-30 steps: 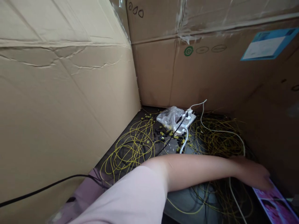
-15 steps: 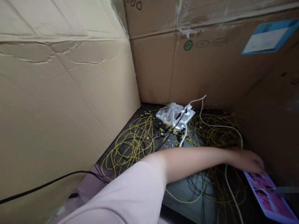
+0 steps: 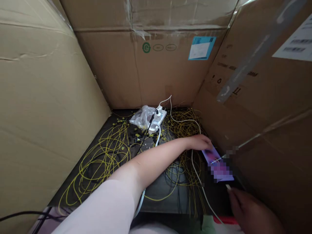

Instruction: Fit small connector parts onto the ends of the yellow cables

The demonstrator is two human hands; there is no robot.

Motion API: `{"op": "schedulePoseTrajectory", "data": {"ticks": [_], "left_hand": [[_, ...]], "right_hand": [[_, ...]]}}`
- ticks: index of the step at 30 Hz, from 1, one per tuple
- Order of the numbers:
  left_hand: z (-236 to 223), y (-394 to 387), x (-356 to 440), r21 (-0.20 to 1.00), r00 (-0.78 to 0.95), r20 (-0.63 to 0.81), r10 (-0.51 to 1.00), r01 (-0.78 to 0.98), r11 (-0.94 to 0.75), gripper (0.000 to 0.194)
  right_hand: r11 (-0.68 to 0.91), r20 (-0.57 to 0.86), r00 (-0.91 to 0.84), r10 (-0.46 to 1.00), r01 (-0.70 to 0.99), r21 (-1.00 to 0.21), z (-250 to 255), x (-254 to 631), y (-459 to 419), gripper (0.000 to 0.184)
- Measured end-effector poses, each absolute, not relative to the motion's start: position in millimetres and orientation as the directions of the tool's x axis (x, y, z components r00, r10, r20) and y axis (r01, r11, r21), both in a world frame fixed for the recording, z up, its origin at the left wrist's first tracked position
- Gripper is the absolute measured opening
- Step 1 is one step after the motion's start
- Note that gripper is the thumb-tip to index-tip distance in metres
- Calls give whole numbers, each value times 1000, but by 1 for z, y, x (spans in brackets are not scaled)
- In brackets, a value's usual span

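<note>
My left arm reaches across to the right. My left hand (image 3: 199, 142) lies on the far end of a phone (image 3: 217, 164), fingers curled over its top edge. The phone has a lit purple screen and leans against the right cardboard wall. In shadow at the bottom right, my right hand (image 3: 248, 211) has its fingers pressed together and pointing at the phone's near end. A small white tip sticks out in front of them. A white cable (image 3: 197, 177) runs from the power strip (image 3: 159, 117) down under this hand.
Cardboard walls (image 3: 48, 97) close in the left, back and right. Tangled yellow wires (image 3: 102, 156) and black wires cover the dark floor. A clear plastic bag (image 3: 142, 117) lies by the power strip. Small yellow and black bits are scattered nearby. A black cable (image 3: 21, 214) crosses the lower left.
The view has swung right, showing more of the right wall. My left hand stays on the phone. My right hand has come into view at the phone's near end.
</note>
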State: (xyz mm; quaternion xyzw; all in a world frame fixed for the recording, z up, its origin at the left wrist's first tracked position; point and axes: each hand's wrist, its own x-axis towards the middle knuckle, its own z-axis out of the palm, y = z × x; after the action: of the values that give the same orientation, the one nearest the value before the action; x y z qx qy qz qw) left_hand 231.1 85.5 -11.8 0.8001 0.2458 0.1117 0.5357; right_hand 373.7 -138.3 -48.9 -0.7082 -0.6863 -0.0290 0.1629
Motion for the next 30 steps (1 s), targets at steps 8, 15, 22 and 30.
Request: {"op": "schedulePoseTrajectory", "data": {"ticks": [8,15,22,30], "left_hand": [[-11,88,231,933,826,-99,554,271,-237,10],[-12,87,230,919,805,-106,584,304,-252,12],[-11,85,228,910,817,-78,571,292,-293,13],[2,82,214,868,792,65,608,256,-426,16]], "right_hand": [[-83,121,96,988,990,-114,-42,372,-138,31],[-81,106,92,990,992,-97,-45,377,-137,29],[-108,152,119,981,991,-78,-42,372,-137,34],[-267,126,309,943,925,-271,-20,356,-143,45]]}}
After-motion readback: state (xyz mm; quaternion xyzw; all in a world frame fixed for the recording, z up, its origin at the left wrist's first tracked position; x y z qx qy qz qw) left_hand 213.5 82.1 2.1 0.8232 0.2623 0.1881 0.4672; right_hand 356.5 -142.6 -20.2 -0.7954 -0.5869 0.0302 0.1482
